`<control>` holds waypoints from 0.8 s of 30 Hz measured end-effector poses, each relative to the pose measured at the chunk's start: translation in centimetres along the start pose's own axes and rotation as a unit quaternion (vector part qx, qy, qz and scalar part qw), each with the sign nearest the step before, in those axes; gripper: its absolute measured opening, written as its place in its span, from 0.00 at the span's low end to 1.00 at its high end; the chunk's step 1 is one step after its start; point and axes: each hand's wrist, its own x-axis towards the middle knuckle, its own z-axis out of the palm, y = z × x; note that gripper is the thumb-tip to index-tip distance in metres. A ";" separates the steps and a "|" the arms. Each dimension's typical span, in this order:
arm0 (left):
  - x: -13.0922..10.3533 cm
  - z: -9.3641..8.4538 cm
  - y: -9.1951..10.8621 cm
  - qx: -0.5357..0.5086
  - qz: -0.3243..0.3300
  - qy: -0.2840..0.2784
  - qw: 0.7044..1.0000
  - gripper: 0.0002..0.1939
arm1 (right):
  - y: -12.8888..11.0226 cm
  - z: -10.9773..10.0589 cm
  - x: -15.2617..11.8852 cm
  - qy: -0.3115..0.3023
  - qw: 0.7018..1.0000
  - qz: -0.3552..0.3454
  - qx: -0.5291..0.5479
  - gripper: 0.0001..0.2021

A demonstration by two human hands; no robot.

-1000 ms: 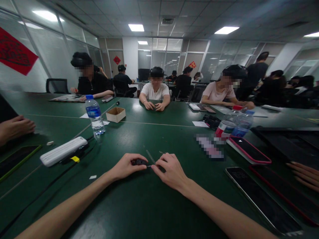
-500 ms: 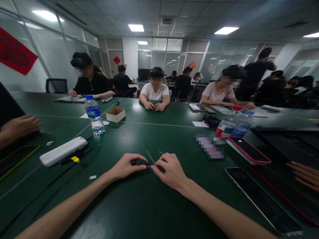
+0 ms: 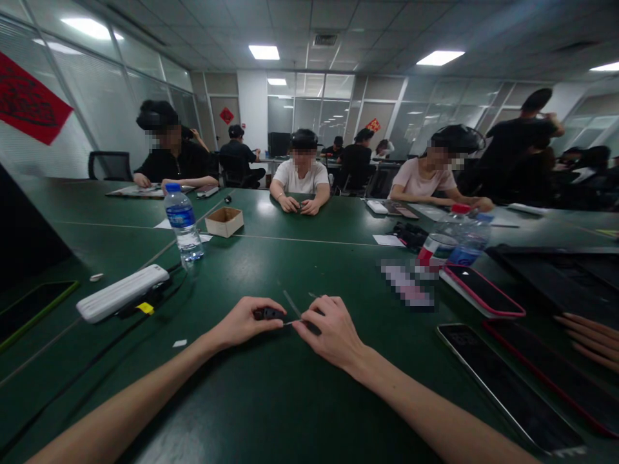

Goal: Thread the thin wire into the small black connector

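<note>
My left hand [image 3: 245,321] is closed around a small black object [image 3: 269,314], pinching it between thumb and fingers just above the green table. My right hand [image 3: 329,327] is closed too, its thumb and forefinger on a thin pale rod [image 3: 289,323] that reaches toward the black object. Whether the rod touches or enters that object I cannot tell. A narrow greyish strip [image 3: 292,304] slants up and left from the right fingertips. Under the right palm something dark shows in part; its kind is hidden.
At left are a white power strip [image 3: 123,294], a water bottle [image 3: 182,222] and a small open box [image 3: 224,222]. Phones [image 3: 507,386], more bottles [image 3: 438,241] and a black tray [image 3: 546,270] stand right. A co-worker's fingers [image 3: 592,338] rest at the right edge. Others sit opposite.
My hands stay almost still, with the black object and rod between them. A co-worker's hand at the left edge has gone from view. The standing person at the back right has shifted right.
</note>
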 end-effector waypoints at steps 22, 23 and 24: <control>-0.1 -0.2 0.1 0.025 0.005 -0.014 1.000 0.15 | 0.1 -0.2 0.0 0.025 0.997 -0.048 -0.056 0.14; -0.1 -0.2 0.1 0.025 0.005 -0.014 1.000 0.15 | 0.1 -0.2 0.0 0.024 0.997 -0.050 -0.058 0.14; -0.1 -0.2 0.1 0.026 0.005 -0.014 1.000 0.15 | 0.1 -0.2 0.0 0.026 0.997 -0.051 -0.059 0.14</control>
